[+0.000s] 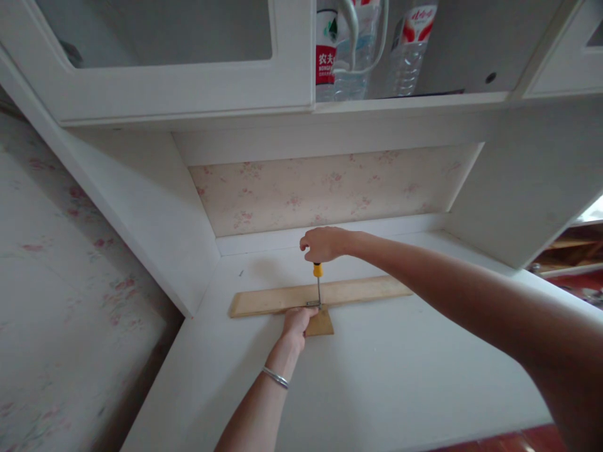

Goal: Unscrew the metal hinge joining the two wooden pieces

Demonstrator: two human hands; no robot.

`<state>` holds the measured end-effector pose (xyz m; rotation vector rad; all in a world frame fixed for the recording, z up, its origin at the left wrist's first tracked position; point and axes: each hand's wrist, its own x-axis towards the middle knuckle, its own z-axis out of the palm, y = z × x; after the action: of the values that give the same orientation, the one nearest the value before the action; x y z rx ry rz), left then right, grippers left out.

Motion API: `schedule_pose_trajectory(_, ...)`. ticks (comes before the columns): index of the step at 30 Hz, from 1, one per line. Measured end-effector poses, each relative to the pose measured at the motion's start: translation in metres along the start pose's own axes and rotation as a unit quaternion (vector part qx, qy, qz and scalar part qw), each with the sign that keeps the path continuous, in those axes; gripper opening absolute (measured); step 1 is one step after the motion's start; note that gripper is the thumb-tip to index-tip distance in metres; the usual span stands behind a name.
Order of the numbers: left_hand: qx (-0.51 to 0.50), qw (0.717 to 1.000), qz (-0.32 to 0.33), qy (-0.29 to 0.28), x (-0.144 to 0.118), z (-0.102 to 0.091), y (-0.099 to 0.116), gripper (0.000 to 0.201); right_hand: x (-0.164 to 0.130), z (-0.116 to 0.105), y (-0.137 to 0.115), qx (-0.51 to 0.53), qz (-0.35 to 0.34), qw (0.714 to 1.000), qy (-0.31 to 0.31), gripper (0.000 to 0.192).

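Observation:
My right hand [325, 243] is closed around the top of a screwdriver [318, 271] with a yellow and black handle. The screwdriver stands upright, its shaft pointing down at a small metal hinge [313, 304]. Beneath the hinge lie a long pale wooden board [268, 300] and a short wooden piece [321, 322] in front of it. My left hand [296, 321] grips the short piece from its left side, thumb near the screwdriver's tip. Its other fingers are mostly hidden. Whether the tip sits in a screw is too small to tell.
The boards rest on a white counter [400, 364] between two white side panels. Overhead hangs a cabinet with a white door [188, 88]; plastic bottles [409, 50] stand on its open shelf. Floral wallpaper covers the back wall [330, 188].

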<state>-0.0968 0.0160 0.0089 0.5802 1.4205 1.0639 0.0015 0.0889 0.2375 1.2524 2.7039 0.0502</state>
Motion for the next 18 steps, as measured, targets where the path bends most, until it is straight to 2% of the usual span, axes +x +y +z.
schedule_pose_trajectory(6, -0.002, 1.0, -0.006, -0.004, -0.0023, 0.0005, 0.0017, 0.021, 0.0055, -0.0025, -0.0026, -0.014, 0.049, 0.999, -0.014, 0.042)
schedule_pose_trajectory(14, 0.004, 1.0, -0.005, 0.001, -0.0021, 0.0001, 0.0019, 0.019, 0.0065, -0.0008, -0.0071, -0.023, 0.053, 0.998, -0.018, 0.038)
schedule_pose_trajectory(18, 0.0, 1.0, -0.001, 0.0, -0.0033, -0.0001, 0.0024, 0.022, 0.0084, -0.0014, -0.0048, -0.034, 0.08, 0.996, 0.01, 0.046)
